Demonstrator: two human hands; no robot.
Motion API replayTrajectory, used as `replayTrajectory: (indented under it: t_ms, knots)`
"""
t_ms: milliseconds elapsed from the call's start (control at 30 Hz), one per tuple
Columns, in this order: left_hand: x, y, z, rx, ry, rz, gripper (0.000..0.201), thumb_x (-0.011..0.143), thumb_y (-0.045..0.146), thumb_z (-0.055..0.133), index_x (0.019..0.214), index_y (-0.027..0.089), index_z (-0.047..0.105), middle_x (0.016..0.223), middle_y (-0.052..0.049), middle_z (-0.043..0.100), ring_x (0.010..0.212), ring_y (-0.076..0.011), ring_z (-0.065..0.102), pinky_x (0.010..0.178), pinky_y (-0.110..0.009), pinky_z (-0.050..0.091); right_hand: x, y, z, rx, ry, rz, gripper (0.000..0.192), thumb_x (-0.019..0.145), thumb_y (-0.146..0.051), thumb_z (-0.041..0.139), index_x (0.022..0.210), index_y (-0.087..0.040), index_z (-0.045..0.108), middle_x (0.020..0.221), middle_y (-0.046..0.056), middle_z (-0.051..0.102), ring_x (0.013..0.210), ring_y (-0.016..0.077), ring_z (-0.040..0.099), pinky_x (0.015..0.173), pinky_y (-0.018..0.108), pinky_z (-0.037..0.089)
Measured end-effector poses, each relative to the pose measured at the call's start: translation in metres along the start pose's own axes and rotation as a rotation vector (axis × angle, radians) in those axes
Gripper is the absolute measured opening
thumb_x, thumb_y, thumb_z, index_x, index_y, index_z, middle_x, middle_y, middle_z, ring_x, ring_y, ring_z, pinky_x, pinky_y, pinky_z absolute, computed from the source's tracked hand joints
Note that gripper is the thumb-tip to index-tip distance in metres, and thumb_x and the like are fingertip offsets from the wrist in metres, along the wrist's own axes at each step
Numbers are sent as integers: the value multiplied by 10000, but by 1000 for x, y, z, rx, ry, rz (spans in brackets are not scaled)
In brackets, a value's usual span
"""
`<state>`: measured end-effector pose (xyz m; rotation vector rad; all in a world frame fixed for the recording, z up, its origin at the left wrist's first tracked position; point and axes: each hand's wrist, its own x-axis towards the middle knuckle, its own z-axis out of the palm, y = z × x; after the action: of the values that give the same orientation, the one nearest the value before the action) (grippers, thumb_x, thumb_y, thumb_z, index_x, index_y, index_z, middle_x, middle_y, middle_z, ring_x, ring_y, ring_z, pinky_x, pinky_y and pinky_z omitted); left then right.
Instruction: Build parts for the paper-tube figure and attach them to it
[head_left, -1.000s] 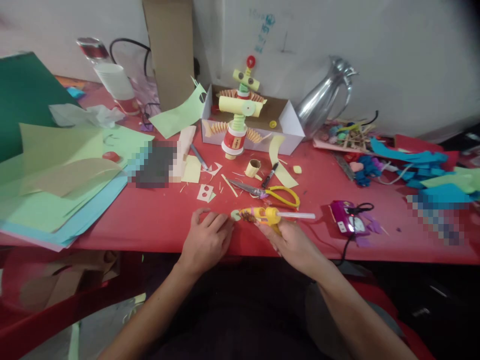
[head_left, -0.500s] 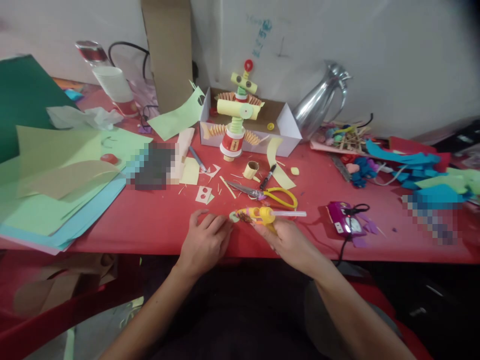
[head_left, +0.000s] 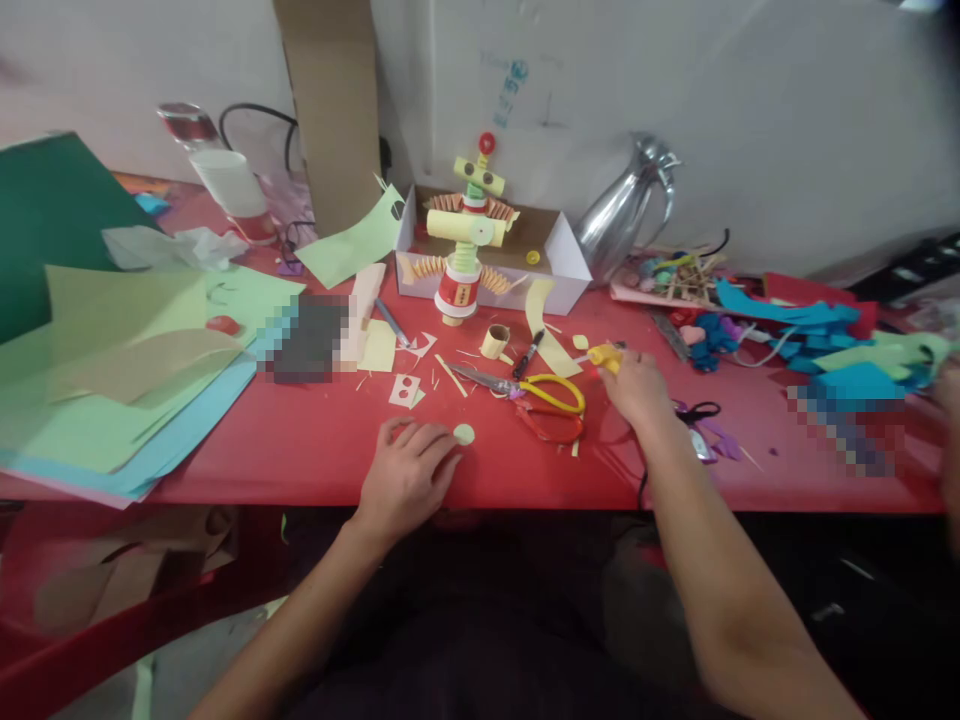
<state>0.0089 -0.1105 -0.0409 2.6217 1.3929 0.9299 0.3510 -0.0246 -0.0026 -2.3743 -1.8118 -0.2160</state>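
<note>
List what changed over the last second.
The right hand carried the yellow glue gun away from the small paper disc, up and to the right past the scissors. The left hand stayed at the disc, fingertips beside it. The paper robot is unmoved.

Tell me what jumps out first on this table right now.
The paper figure of yellow and green rolls stands upright at the back, in front of a white box, with a shiny metal jug to its right. At the near edge, the left hand pins a small pale disc to the red table, while the right hand holds a yellow glue gun beyond the yellow-handled scissors.
</note>
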Motion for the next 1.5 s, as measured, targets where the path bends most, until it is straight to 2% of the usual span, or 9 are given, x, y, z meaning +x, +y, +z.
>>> replayTrajectory:
  t_ms: [100, 167, 267, 433, 767, 933, 1133, 1367, 1500]
  knots:
    - [7, -3, -5, -35, -51, -33, 208, 930, 219, 534, 1083, 207, 674, 1095, -76, 689, 952, -201, 640, 896, -409, 416, -23, -12, -3, 50, 158, -80, 375, 886, -214, 586, 1215, -42, 536, 1245, 291, 511, 1176, 404, 491, 915, 516, 429]
    - [11, -4, -10, 12, -113, 9, 226, 935, 246, 531, 1101, 214, 681, 1118, -82, 682, 945, -217, 639, 880, -427, 410, -57, -31, -6, 221, 272, -296, 293, 921, -207, 532, 1200, -131, 580, 1213, 201, 561, 1175, 348, 499, 974, 509, 421]
    - [11, 0, -19, 118, -203, 101, 236, 942, 295, 534, 1105, 224, 689, 1094, -76, 697, 919, -245, 633, 880, -471, 392, -114, -65, -6, 521, 110, -602, 210, 955, -218, 508, 1127, -212, 627, 1068, 98, 648, 1042, 262, 576, 953, 432, 477]
    - [-8, 15, -29, 192, -203, 176, 229, 936, 284, 555, 1110, 205, 681, 1064, -79, 713, 881, -237, 634, 927, -501, 374, -162, -92, 6, 693, 81, -588, 202, 941, -170, 519, 1097, -205, 643, 1034, 93, 668, 972, 249, 597, 916, 435, 498]
    - [-43, 28, -14, 113, 44, 209, 231, 883, 131, 632, 1090, 228, 669, 997, -27, 773, 829, -185, 681, 932, -487, 305, -163, -78, 11, 785, 85, -535, 187, 921, -200, 533, 1065, -246, 643, 1014, 79, 684, 986, 252, 627, 952, 468, 481]
    - [-59, 23, -3, 80, 88, 259, 320, 871, 71, 617, 1122, 264, 666, 1009, 1, 782, 802, -154, 688, 873, -457, 289, -164, -80, 10, 788, 85, -537, 189, 911, -187, 534, 1056, -239, 643, 1008, 80, 683, 979, 248, 627, 940, 448, 489]
    - [-60, 20, 7, 52, 194, 303, 303, 820, 85, 672, 1056, 274, 700, 930, 22, 790, 719, -144, 672, 832, -436, 293, -165, -80, 13, 781, 115, -585, 202, 892, -142, 533, 1031, -224, 654, 973, 81, 682, 916, 234, 617, 859, 415, 515]
    - [-51, 27, 9, -98, 207, 163, 200, 817, 139, 682, 915, 306, 731, 857, 20, 791, 678, -158, 650, 797, -451, 318, -165, -81, 13, 774, 115, -598, 213, 885, -131, 526, 1023, -227, 657, 963, 85, 685, 902, 238, 618, 842, 417, 521]
    - [-42, 41, -4, -303, 175, -128, 102, 858, 218, 661, 806, 272, 730, 802, 7, 776, 714, -165, 640, 810, -435, 377, -165, -81, 11, 815, 83, -575, 197, 890, -146, 528, 1005, -235, 661, 961, 83, 686, 912, 241, 622, 847, 424, 521]
